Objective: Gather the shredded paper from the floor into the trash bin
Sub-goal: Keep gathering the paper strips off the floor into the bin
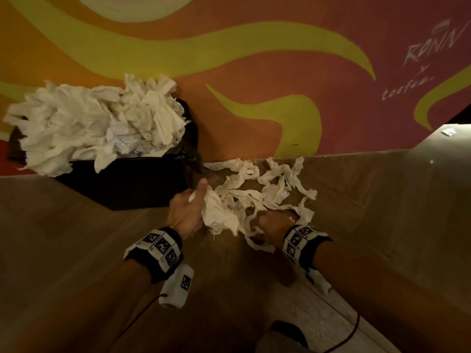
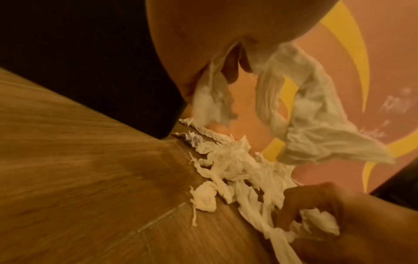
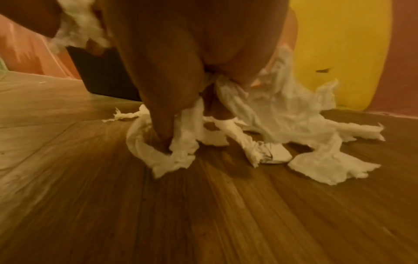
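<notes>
the wood-grain floor (image 1: 76,250) is smooth, so sweeping both hands together should bunch the strips. the black trash bin (image 1: 132,182) beside them is heaped, so press the load down. shredded paper (image 1: 267,184) lies limp and crinkled by the wall. left hand (image 1: 187,212) and right hand (image 1: 270,225) fingers curl around wads.

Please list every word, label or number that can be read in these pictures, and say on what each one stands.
"RONIN": chalky white letters on the painted wall, upper right in the head view.
"x": a small mark just below it, same wall.
"toofee": below that; only a likely reading, the letters are faint.
Wrist bands: black and white square code patterns, no letters.
Wrist views: the wall writing is too blurred to read.
</notes>
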Demonstrator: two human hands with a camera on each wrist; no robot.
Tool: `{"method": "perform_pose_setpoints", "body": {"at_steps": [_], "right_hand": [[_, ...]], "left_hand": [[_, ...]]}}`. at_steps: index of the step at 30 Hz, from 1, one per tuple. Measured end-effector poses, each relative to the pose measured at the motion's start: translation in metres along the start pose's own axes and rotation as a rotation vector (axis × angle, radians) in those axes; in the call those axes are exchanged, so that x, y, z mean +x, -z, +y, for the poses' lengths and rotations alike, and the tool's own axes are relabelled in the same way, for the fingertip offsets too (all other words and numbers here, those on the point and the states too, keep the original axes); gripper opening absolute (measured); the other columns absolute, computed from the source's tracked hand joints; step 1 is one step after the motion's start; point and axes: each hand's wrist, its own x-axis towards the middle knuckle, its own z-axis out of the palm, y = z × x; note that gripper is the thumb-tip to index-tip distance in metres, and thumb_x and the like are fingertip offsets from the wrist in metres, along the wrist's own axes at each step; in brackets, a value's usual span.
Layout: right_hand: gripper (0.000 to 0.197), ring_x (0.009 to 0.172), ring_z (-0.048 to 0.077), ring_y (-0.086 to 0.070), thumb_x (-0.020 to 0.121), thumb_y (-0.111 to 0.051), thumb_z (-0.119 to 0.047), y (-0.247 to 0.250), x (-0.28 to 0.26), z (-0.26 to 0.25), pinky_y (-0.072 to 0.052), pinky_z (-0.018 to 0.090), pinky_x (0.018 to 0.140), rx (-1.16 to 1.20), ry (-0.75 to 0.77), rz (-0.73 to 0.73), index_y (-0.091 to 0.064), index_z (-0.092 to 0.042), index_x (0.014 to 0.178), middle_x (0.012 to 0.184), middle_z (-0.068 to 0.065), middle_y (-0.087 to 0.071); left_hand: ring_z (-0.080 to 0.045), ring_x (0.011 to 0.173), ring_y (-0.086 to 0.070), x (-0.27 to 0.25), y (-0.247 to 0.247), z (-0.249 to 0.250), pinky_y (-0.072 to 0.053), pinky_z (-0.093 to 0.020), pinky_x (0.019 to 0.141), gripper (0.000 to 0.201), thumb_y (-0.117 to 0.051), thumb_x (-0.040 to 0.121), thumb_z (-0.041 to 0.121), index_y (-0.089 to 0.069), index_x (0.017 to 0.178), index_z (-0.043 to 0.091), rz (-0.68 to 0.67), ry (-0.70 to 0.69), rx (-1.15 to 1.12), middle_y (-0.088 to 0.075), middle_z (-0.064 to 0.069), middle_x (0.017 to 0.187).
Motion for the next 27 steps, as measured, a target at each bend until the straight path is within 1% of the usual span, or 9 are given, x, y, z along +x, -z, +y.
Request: {"method": "perform_pose_setpoints", "body": {"at_steps": [3, 7, 11, 14, 17, 19, 21, 24, 27], "right_hand": [[0.036, 0.114, 0.024, -0.049, 0.091, -0.055, -0.036, -0.001, -0.003, 0.003, -0.035, 0.027, 0.085, 0.061, 0.016, 0.077, -0.055, -0.023, 0.124, 0.12, 0.003, -0.049], [0.028, 0.103, 0.026, -0.049, 0.091, -0.055, -0.036, 0.008, -0.014, 0.01, -0.029, 0.024, 0.08, 0.244, 0.011, 0.201, -0.059, -0.016, 0.11, 0.096, -0.005, -0.041], [0.043, 0.105, 0.024, -0.05, 0.092, -0.048, -0.049, 0.03, -0.024, 0.015, -0.037, 0.034, 0.084, 0.395, -0.126, 0.247, -0.059, -0.012, 0.111, 0.103, -0.001, -0.046], [0.044, 0.09, 0.027, -0.058, 0.088, -0.059, -0.043, 0.044, -0.028, 0.013, -0.047, 0.041, 0.078, 0.423, -0.144, 0.358, -0.064, 0.0, 0.092, 0.096, 0.014, -0.061], [0.022, 0.098, 0.027, -0.058, 0.081, -0.067, -0.015, 0.047, -0.03, 0.005, -0.047, 0.034, 0.075, 0.403, -0.113, 0.368, -0.063, -0.002, 0.099, 0.105, 0.013, -0.062], [0.018, 0.094, 0.024, -0.058, 0.077, -0.064, -0.006, 0.047, -0.029, -0.001, -0.048, 0.032, 0.07, 0.397, -0.078, 0.321, -0.057, -0.019, 0.086, 0.099, 0.005, -0.061], [0.029, 0.093, 0.02, -0.057, 0.075, -0.061, -0.001, 0.043, -0.026, -0.009, -0.05, 0.034, 0.073, 0.409, -0.044, 0.244, -0.051, -0.027, 0.083, 0.1, 0.001, -0.059], [0.021, 0.103, 0.021, -0.054, 0.082, -0.06, -0.014, 0.036, -0.018, -0.015, -0.048, 0.036, 0.084, 0.301, 0.018, 0.195, -0.056, -0.023, 0.1, 0.11, 0.001, -0.057], [0.032, 0.116, 0.024, -0.048, 0.09, -0.058, -0.03, 0.025, -0.009, -0.017, -0.043, 0.035, 0.093, 0.154, 0.022, 0.115, -0.052, -0.027, 0.121, 0.124, 0.002, -0.047]], "left_hand": [[-0.017, 0.067, -0.06, 0.003, 0.005, -0.009, -0.045, -0.026, 0.064, 0.034, -0.065, 0.087, 0.026, -0.057, 0.057, 0.014, 0.069, -0.004, 0.03, -0.064, -0.004, 0.071], [-0.006, 0.075, -0.064, 0.003, 0.006, -0.024, -0.051, -0.019, 0.072, 0.02, -0.068, 0.082, 0.009, -0.069, 0.07, 0.025, -0.013, 0.006, 0.072, -0.069, 0.007, 0.081], [-0.028, 0.076, -0.068, 0.008, -0.001, -0.032, -0.056, -0.036, 0.067, 0.028, -0.059, 0.08, -0.005, -0.052, 0.068, 0.02, -0.109, 0.049, 0.05, -0.07, -0.006, 0.076], [-0.018, 0.071, -0.058, 0.013, -0.011, -0.039, -0.043, -0.025, 0.055, 0.023, -0.058, 0.084, 0.014, -0.043, 0.078, 0.03, -0.161, -0.096, 0.334, -0.058, 0.004, 0.076], [-0.024, 0.111, -0.054, 0.017, -0.023, -0.047, -0.05, -0.036, 0.089, 0.036, -0.064, 0.082, 0.036, -0.046, 0.113, 0.037, -0.332, -0.171, 0.606, -0.05, -0.001, 0.124], [-0.029, 0.14, -0.025, 0.02, -0.03, -0.053, -0.033, -0.042, 0.111, 0.07, -0.063, 0.081, 0.053, -0.03, 0.141, 0.036, -0.395, -0.211, 0.805, -0.025, -0.005, 0.151], [-0.031, 0.146, -0.006, 0.02, -0.036, -0.055, -0.021, -0.045, 0.117, 0.084, -0.059, 0.081, 0.06, -0.018, 0.149, 0.033, -0.413, -0.261, 0.954, -0.011, -0.007, 0.158], [-0.03, 0.14, -0.025, 0.018, -0.041, -0.057, -0.031, -0.042, 0.112, 0.069, -0.056, 0.086, 0.053, -0.03, 0.145, 0.028, -0.413, -0.243, 1.014, -0.024, -0.006, 0.154], [-0.027, 0.133, -0.039, 0.013, -0.038, -0.058, -0.036, -0.038, 0.107, 0.059, -0.06, 0.087, 0.044, -0.039, 0.139, 0.027, -0.448, -0.238, 0.982, -0.035, -0.003, 0.148]]}}
